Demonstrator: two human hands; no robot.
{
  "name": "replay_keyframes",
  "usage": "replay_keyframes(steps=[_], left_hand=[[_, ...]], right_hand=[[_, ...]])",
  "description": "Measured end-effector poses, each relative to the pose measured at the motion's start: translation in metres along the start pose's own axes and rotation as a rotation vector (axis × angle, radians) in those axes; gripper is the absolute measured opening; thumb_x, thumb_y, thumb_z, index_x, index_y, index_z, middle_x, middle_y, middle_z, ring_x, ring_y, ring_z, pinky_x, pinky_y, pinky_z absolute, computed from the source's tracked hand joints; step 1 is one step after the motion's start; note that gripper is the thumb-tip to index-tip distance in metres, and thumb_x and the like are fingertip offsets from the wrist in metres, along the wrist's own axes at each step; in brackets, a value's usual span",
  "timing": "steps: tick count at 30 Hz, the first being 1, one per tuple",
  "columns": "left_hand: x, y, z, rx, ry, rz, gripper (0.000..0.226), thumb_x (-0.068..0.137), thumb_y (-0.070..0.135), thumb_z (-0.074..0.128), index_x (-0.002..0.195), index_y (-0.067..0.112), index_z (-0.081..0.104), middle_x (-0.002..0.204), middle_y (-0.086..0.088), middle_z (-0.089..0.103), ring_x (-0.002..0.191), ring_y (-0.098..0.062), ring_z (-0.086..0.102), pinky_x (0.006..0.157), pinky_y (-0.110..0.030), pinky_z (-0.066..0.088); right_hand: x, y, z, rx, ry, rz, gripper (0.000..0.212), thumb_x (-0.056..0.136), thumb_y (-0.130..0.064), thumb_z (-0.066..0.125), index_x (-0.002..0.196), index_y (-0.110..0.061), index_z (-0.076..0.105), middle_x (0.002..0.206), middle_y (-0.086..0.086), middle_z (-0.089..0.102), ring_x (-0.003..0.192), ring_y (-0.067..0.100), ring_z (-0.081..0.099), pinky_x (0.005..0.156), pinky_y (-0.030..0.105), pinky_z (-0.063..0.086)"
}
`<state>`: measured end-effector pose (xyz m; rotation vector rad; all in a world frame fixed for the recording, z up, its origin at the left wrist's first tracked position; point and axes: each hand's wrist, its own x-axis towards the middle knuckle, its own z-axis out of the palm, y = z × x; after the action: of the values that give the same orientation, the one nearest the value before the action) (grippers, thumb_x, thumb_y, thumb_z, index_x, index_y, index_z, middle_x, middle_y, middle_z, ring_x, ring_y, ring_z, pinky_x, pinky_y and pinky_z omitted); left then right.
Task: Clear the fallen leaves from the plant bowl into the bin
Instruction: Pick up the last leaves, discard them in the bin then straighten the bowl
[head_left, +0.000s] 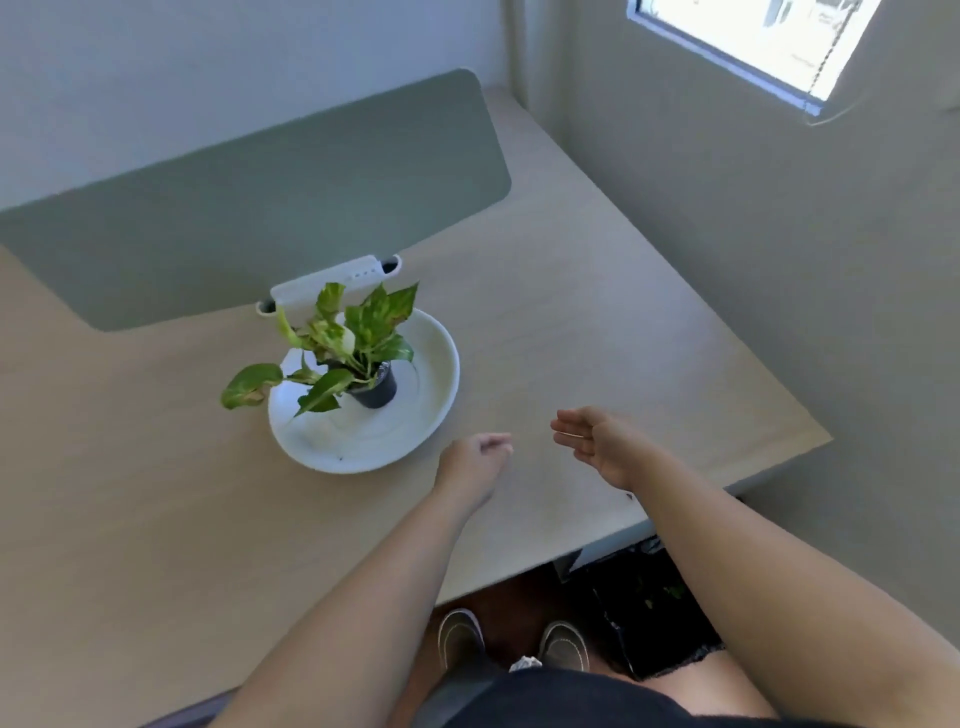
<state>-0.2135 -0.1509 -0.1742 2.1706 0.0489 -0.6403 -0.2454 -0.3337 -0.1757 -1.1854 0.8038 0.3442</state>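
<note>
A white shallow plant bowl (415, 415) sits on the pale wooden desk, holding a small black pot (376, 387) with a green and yellow leafy plant (337, 343). I see only tiny dark specks on the bowl's bare white inside. My left hand (470, 460) hovers just right of the bowl's near rim, fingers curled in, with nothing visible in it. My right hand (597, 441) floats further right over the desk, palm open and fingers apart, empty. A black bin (654, 613) with a few green leaves inside stands on the floor under the desk's near right edge.
A grey-green divider panel (260, 208) runs along the back of the desk (597, 322), with a white cable box (332, 283) behind the plant. A wall and window lie to the right. My shoes (462, 636) are on the dark floor below the desk edge.
</note>
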Motion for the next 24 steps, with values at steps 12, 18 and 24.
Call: replay_keyframes(steps=[12, 18, 24], left_hand=[[-0.004, -0.079, -0.029, 0.825, -0.191, 0.168, 0.078, 0.096, 0.055, 0.029, 0.154, 0.019, -0.008, 0.161, 0.003, -0.020, 0.149, -0.021, -0.017, 0.121, -0.048, -0.002], [-0.006, -0.086, -0.026, 0.867, -0.191, 0.281, 0.068, 0.098, 0.054, 0.025, 0.155, 0.026, 0.001, 0.161, 0.007, -0.019, 0.147, -0.019, -0.022, 0.118, -0.047, -0.010], [-0.013, -0.096, -0.050, 0.282, 0.208, 0.534, 0.039, 0.090, 0.036, 0.052, 0.066, 0.012, 0.070, 0.109, 0.002, 0.068, 0.106, -0.021, 0.055, 0.090, -0.035, 0.046]], right_hand=[[0.029, -0.014, 0.075, -0.171, -0.117, 0.053, 0.029, 0.096, -0.018, 0.043, 0.118, -0.006, 0.060, 0.121, 0.010, 0.064, 0.114, 0.024, 0.059, 0.100, 0.034, 0.035], [0.040, -0.026, 0.100, -0.201, -0.113, 0.038, 0.030, 0.096, -0.018, 0.042, 0.117, -0.007, 0.060, 0.121, 0.010, 0.064, 0.106, 0.022, 0.060, 0.101, 0.034, 0.035], [0.045, -0.034, 0.119, -0.207, -0.068, 0.015, 0.030, 0.095, -0.016, 0.043, 0.115, -0.006, 0.062, 0.112, 0.009, 0.066, 0.108, 0.022, 0.062, 0.104, 0.035, 0.038]])
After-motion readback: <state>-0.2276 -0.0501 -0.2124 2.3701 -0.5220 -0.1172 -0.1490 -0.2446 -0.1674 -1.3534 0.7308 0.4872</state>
